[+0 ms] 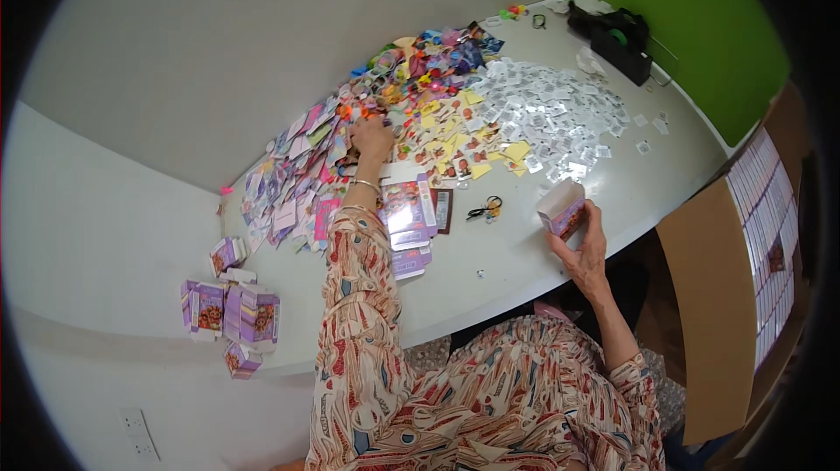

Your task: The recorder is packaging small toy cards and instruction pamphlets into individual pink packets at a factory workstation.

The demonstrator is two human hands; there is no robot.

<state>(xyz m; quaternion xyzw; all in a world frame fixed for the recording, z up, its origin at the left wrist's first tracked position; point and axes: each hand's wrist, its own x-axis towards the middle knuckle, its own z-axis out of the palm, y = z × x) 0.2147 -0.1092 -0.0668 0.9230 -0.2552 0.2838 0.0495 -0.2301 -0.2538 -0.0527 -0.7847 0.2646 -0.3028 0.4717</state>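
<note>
Two bare hands: the left hand [374, 139] at the far heap, the right hand [584, 248] near the table's front edge.
Right fingers: bent around a small purple-and-white box-shaped carton [567, 211] of printed thin card, thumb on one side, its white face turned upward.
Left fingers: pointing down among orange and red pieces; whether they pinch anything cannot be told.
Sleeves: loose patterned cloth [360, 322] in cream, red and blue; a thin metallic bracelet [366, 183] rings the left wrist.
Trinkets: a lumpy, many-coloured heap of small shiny pieces [433, 60], just beyond the left hand.
Cards: slim pink, lilac and white flat pieces [293, 165], overlapping loosely left of that hand.
Yellow pieces: thin yellow and pictured flat cutouts [455, 132], right of the left hand.
White squares: a broad spread of small, flat white squares with grey print [551, 104], glossy in places.
Under the left forearm: flat purple printed card blanks [405, 209], one reflecting light, beside a dark brown rectangular piece [444, 211].
Scissors: small, black-handled scissors [486, 209] between the hands.
Table: smooth, pale, curved-looking table [507, 261], purple cartons [254, 309] clustered at its left end.
Right side: a brown corrugated-looking cardboard box [709, 296] holding tight rows of pale cartons [761, 226].
</note>
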